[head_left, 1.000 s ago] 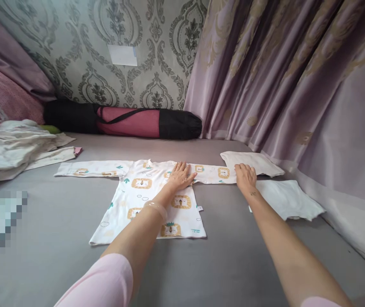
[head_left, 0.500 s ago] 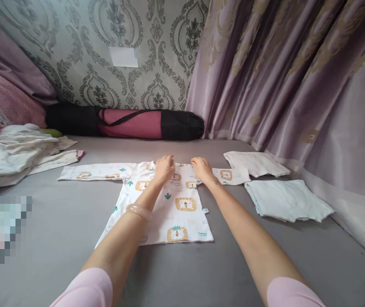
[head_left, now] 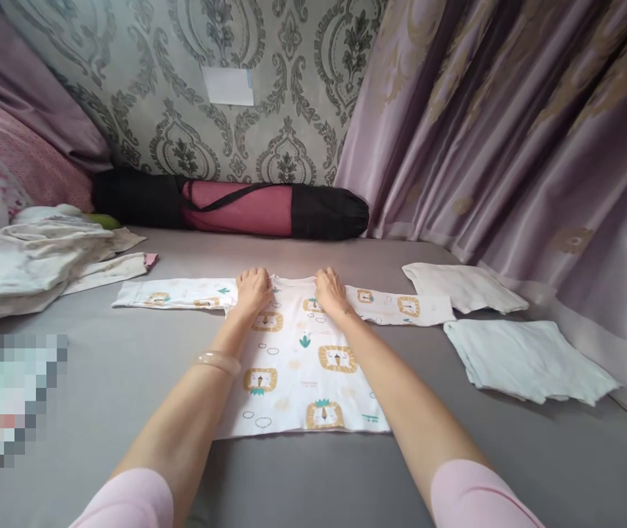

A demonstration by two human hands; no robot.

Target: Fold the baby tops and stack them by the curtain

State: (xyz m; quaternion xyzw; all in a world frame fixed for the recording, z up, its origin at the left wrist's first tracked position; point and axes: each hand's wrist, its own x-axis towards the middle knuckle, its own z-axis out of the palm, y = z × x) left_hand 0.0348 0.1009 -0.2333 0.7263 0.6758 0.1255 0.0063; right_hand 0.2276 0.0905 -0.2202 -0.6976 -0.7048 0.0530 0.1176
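A white long-sleeved child's shirt (head_left: 291, 359) with lion faces and green leaves lies spread flat on the grey bed sheet, sleeves stretched out to both sides. My left hand (head_left: 255, 290) is on its left shoulder, beside the collar, with fingers curled down onto the cloth. On the other side of the neckline, my right hand (head_left: 331, 290) has its fingers bent over the right shoulder fabric. Both sets of fingertips are partly hidden. The shirt's left side edge is covered by my left forearm, which wears a pale bangle.
Two folded garments, a white one (head_left: 461, 287) and a pale blue one (head_left: 527, 359), lie at the right. A heap of clothes (head_left: 27, 257) is at the left. Along the wall rests a black and pink rolled bag (head_left: 236, 207). Purple curtains (head_left: 445, 132) hang at right.
My left hand has moved left to the shirt's shoulder. My right hand has shifted inward toward the collar, showing more of the right sleeve. The whole view has shifted slightly.
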